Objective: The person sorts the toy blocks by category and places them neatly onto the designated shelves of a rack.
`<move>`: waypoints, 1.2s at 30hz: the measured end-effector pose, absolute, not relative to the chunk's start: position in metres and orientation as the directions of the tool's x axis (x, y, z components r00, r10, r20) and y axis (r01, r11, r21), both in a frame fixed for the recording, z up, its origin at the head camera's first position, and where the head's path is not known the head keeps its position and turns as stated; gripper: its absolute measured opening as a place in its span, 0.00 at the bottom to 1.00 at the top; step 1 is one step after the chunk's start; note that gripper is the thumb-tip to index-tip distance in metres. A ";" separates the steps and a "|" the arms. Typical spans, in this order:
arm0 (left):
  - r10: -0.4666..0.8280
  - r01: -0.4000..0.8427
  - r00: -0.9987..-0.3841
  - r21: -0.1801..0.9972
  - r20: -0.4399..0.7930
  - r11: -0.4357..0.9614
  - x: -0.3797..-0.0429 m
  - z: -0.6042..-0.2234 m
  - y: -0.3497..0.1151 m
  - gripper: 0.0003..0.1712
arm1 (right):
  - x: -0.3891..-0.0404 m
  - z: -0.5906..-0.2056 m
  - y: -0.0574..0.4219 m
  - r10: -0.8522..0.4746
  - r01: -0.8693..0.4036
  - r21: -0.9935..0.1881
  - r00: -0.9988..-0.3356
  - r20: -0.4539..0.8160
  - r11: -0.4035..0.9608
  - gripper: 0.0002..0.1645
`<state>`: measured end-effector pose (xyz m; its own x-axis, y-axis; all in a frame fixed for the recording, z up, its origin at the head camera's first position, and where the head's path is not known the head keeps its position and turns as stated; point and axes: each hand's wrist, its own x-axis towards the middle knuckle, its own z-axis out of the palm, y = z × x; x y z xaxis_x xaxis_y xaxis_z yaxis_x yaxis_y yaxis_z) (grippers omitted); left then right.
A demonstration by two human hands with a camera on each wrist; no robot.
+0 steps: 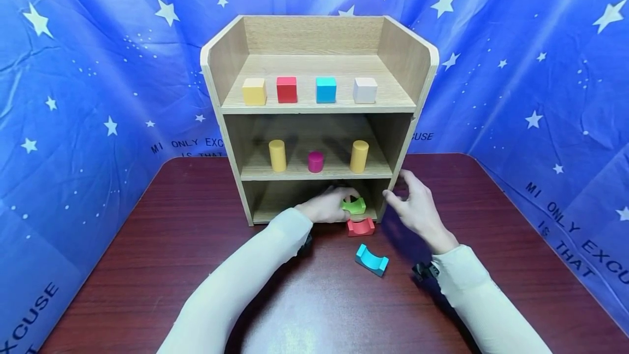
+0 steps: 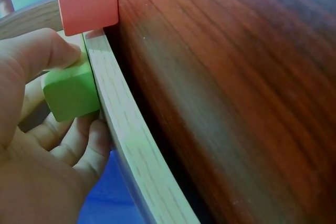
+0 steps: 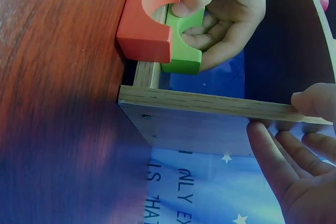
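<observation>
In the head view my left hand [image 1: 328,205] reaches into the bottom compartment of the wooden shelf unit [image 1: 314,109]. It pinches a green block with a rounded cutout [image 1: 355,206] at the compartment's right front. Thumb and fingers lie on the green block [image 2: 72,90] in the left wrist view, against the wooden front strip. Just in front is a red cutout block [image 1: 361,227], and nearer still a blue cutout block [image 1: 372,260]. My right hand [image 1: 417,205] touches the unit's right side panel [image 3: 210,103], thumb at its front edge, fairly straight fingers against its outer face.
A yellow, red, blue and white cube row spans the top shelf, with the red cube [image 1: 287,90] second from left. On the middle shelf a magenta cylinder [image 1: 315,162] stands between two yellow cylinders [image 1: 277,155]. A blue star-patterned cloth [image 1: 98,70] surrounds the dark red table [image 1: 162,245].
</observation>
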<state>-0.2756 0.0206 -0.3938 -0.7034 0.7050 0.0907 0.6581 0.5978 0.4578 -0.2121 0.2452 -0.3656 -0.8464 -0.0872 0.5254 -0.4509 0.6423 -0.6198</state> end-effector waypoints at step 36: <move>0.671 0.673 -0.727 0.344 0.147 0.654 -0.263 -0.391 0.007 0.35 | -0.212 -0.365 0.246 -0.098 -0.458 -0.578 -0.833 0.545 0.675 0.24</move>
